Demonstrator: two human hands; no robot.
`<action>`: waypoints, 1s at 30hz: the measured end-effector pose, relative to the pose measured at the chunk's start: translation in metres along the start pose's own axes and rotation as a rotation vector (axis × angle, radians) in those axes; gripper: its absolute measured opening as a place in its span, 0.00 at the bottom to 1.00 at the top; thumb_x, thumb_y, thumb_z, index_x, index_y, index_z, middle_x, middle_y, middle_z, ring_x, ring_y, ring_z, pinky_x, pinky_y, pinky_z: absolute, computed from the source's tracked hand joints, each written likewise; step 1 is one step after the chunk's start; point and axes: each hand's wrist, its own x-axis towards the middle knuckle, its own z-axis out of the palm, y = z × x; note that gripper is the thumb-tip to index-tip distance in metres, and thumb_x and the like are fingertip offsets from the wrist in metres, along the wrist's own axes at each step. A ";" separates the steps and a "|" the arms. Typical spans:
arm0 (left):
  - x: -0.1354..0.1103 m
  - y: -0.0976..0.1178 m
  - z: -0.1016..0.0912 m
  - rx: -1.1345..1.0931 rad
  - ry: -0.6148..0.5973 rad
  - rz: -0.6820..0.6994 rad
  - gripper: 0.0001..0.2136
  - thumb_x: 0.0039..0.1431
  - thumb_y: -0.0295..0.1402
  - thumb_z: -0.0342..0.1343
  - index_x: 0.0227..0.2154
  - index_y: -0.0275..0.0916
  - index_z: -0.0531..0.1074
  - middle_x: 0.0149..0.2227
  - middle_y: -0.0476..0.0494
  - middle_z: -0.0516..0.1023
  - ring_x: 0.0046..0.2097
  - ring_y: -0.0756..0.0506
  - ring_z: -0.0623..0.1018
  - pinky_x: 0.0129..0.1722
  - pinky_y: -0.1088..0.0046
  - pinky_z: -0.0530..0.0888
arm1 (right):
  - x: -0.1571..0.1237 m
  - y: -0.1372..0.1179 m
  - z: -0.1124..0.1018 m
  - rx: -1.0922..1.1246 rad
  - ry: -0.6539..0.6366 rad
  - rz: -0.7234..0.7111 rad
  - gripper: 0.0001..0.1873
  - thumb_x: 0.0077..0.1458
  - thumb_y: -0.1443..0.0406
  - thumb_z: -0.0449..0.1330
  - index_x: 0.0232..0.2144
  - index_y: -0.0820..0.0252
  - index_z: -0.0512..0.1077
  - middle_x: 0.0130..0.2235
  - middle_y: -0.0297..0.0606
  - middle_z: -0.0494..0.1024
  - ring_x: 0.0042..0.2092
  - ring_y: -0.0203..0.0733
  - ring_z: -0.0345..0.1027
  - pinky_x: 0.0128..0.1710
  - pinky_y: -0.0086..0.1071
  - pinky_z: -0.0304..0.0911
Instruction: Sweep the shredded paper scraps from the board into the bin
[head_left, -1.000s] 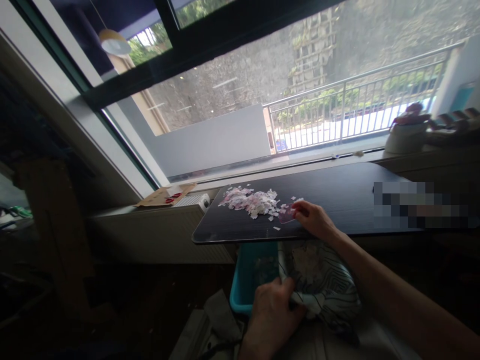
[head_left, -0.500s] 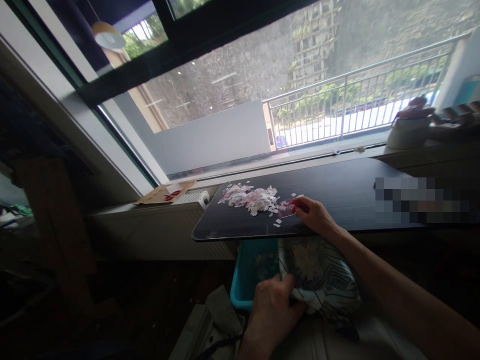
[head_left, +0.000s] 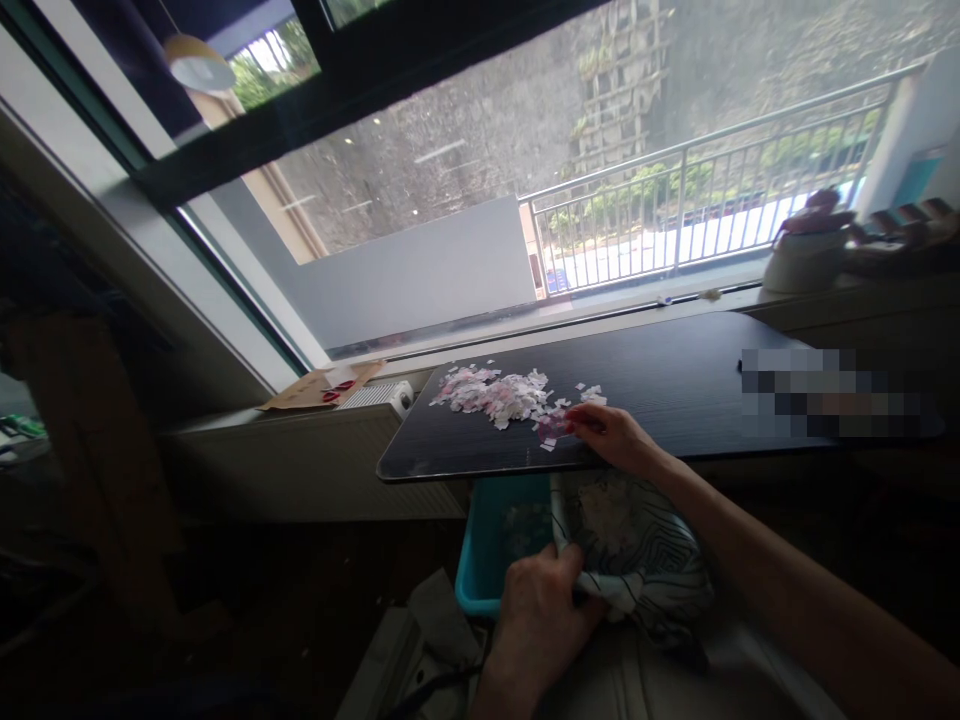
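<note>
A heap of small white and pinkish paper pieces (head_left: 495, 394) lies on the dark tabletop (head_left: 660, 370). Over loose pieces at the heap's near right side, my right hand (head_left: 611, 435) pinches a thin, see-through pinkish plastic piece (head_left: 551, 424); its exact kind is unclear. Below the table edge, my left hand (head_left: 544, 610) is closed on the rim of a white cloth bag with dark lines (head_left: 667, 560). The bag's mouth is held apart, and pale pieces (head_left: 604, 510) show inside it. A few more paper pieces (head_left: 592, 394) lie just beyond my right hand.
A turquoise bin (head_left: 469, 570) stands under the table, left of the bag. Red-handled scissors (head_left: 337, 390) rest on brown cardboard (head_left: 300, 392) on the sill, beside a white radiator (head_left: 382, 398). A blurred-out patch covers something at the table's right.
My right hand has moved the plastic piece a little left and nearer the table's front edge, over the loose paper pieces. My left hand keeps its hold on the bag.
</note>
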 end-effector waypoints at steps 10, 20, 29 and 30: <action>0.000 0.002 -0.002 -0.004 0.003 -0.038 0.08 0.53 0.41 0.55 0.33 0.44 0.69 0.35 0.51 0.76 0.38 0.45 0.76 0.32 0.73 0.63 | 0.000 0.002 -0.003 -0.009 0.097 0.055 0.11 0.48 0.66 0.57 0.36 0.57 0.74 0.33 0.36 0.80 0.35 0.41 0.73 0.38 0.35 0.67; -0.015 -0.007 -0.009 -0.052 -0.011 -0.116 0.07 0.52 0.38 0.55 0.33 0.43 0.70 0.34 0.50 0.76 0.37 0.45 0.75 0.32 0.73 0.61 | 0.000 0.000 -0.001 0.082 -0.011 0.053 0.12 0.48 0.67 0.56 0.37 0.57 0.75 0.32 0.35 0.81 0.34 0.40 0.74 0.39 0.33 0.68; -0.014 -0.010 -0.004 -0.077 0.040 -0.076 0.06 0.51 0.37 0.56 0.31 0.43 0.69 0.33 0.51 0.75 0.35 0.46 0.74 0.30 0.73 0.60 | -0.002 -0.004 -0.007 0.142 -0.021 0.096 0.12 0.44 0.69 0.54 0.31 0.58 0.75 0.27 0.33 0.79 0.30 0.40 0.73 0.34 0.31 0.68; -0.014 -0.010 -0.004 -0.077 0.041 -0.073 0.06 0.51 0.38 0.57 0.31 0.43 0.69 0.33 0.51 0.75 0.35 0.46 0.74 0.30 0.73 0.60 | -0.003 -0.006 -0.007 0.149 -0.016 0.099 0.12 0.44 0.69 0.54 0.31 0.58 0.75 0.27 0.33 0.80 0.31 0.40 0.74 0.34 0.31 0.69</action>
